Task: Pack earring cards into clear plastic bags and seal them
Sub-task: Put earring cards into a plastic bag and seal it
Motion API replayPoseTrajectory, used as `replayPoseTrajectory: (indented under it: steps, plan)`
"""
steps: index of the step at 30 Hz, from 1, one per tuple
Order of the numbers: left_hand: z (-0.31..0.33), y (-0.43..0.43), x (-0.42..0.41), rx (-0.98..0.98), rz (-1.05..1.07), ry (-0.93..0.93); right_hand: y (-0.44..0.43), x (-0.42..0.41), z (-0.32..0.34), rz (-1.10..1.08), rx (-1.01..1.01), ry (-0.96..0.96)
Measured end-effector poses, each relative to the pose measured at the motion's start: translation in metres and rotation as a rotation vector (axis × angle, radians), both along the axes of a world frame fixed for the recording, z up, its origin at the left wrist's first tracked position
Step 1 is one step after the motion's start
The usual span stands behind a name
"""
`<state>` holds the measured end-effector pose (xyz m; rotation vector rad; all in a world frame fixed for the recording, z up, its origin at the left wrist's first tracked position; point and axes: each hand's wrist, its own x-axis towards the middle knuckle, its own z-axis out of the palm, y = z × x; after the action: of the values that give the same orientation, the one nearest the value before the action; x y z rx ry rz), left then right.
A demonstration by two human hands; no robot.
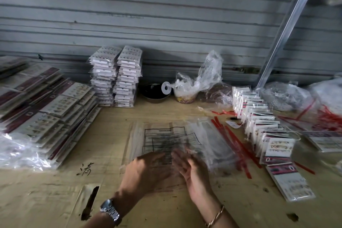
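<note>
Both at the clear bags (pixel 172 140) mid-table: left hand (pixel 146 170) palm down, fingers loosely spread on them; right hand (pixel 192 168) open, blurred, grip unclear. Cards (pixel 266 131) fanned in a row to the right.

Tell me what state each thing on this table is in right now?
Clear bags: empty, fanned flat.
Left hand: open, on the bags.
Right hand: open, blurred, at the bags.
Row of cards: bagged, leaning in a line.
Two white stacks: bagged, piled high.
Red strips: peeled off, scattered.
</note>
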<state>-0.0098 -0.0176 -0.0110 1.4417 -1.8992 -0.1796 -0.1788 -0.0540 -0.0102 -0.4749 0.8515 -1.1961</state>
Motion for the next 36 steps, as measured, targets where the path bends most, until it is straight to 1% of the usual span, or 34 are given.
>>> replayPoseTrajectory:
  steps: [2, 3, 5, 7, 10, 12, 14, 16, 20, 22, 23, 24, 25, 27, 29, 30, 31, 32, 33, 34, 35, 36]
  plan:
    - [0.000, -0.001, -0.003, 0.047, 0.030, 0.104, -0.001, 0.001, -0.001, -0.007, 0.027, -0.003]
    - [0.001, -0.002, -0.005, 0.033, 0.055, 0.124, -0.001, 0.002, -0.002, -0.009, 0.038, -0.012]
    - [0.002, -0.005, -0.006, -0.028, 0.063, 0.048, -0.002, 0.003, -0.005, -0.013, 0.055, -0.051]
    - [-0.001, -0.008, -0.005, -0.043, 0.009, -0.054, -0.001, 0.003, -0.006, -0.012, 0.051, -0.084]
    - [-0.007, -0.014, -0.001, 0.037, 0.010, -0.101, 0.001, 0.002, -0.005, -0.013, 0.044, -0.095]
    - [-0.007, -0.017, 0.000, 0.047, -0.003, -0.094, 0.001, 0.000, -0.004, -0.002, 0.047, -0.100]
    - [-0.003, -0.017, -0.001, 0.071, -0.005, -0.018, -0.001, -0.003, -0.006, 0.018, 0.049, -0.088]
    - [0.000, -0.017, -0.001, 0.137, 0.013, 0.084, -0.001, -0.006, -0.006, 0.050, 0.030, -0.060]
    - [0.000, -0.020, -0.008, 0.277, -0.034, 0.300, -0.001, -0.009, -0.004, 0.083, -0.013, 0.053]
    - [0.000, -0.021, -0.011, 0.300, -0.030, 0.408, -0.002, -0.011, -0.003, 0.094, -0.009, 0.057]
    - [0.001, -0.023, -0.011, 0.281, 0.008, 0.424, -0.002, -0.013, -0.003, 0.100, -0.003, 0.064]
    - [0.001, -0.024, -0.010, 0.243, 0.053, 0.409, 0.000, -0.015, -0.002, 0.113, -0.004, 0.109]
    - [0.002, -0.025, -0.010, 0.191, 0.085, 0.384, 0.002, -0.017, 0.001, 0.136, -0.005, 0.216]
    - [0.005, -0.025, -0.010, 0.083, 0.125, 0.306, 0.011, -0.025, 0.008, 0.219, -0.002, 0.537]
    - [0.008, -0.024, -0.012, 0.041, 0.199, 0.178, 0.022, -0.034, 0.020, 0.437, 0.041, 0.842]
    - [0.009, -0.022, -0.014, 0.020, 0.229, 0.109, 0.029, -0.038, 0.028, 0.604, 0.041, 0.932]
    - [0.010, -0.021, -0.016, -0.014, 0.248, 0.031, 0.036, -0.042, 0.036, 0.755, -0.023, 0.960]
    - [0.011, -0.020, -0.019, -0.037, 0.260, -0.044, 0.042, -0.042, 0.043, 0.848, -0.127, 0.926]
    - [0.013, -0.019, -0.021, -0.031, 0.267, -0.099, 0.048, -0.040, 0.050, 0.843, -0.264, 0.861]
    - [0.014, -0.018, -0.024, -0.007, 0.260, -0.137, 0.055, -0.036, 0.053, 0.752, -0.398, 0.780]
    - [0.013, -0.018, -0.026, 0.013, 0.249, -0.159, 0.057, -0.032, 0.052, 0.613, -0.540, 0.801]
    - [0.013, -0.018, -0.027, 0.033, 0.238, -0.167, 0.054, -0.029, 0.047, 0.454, -0.700, 0.926]
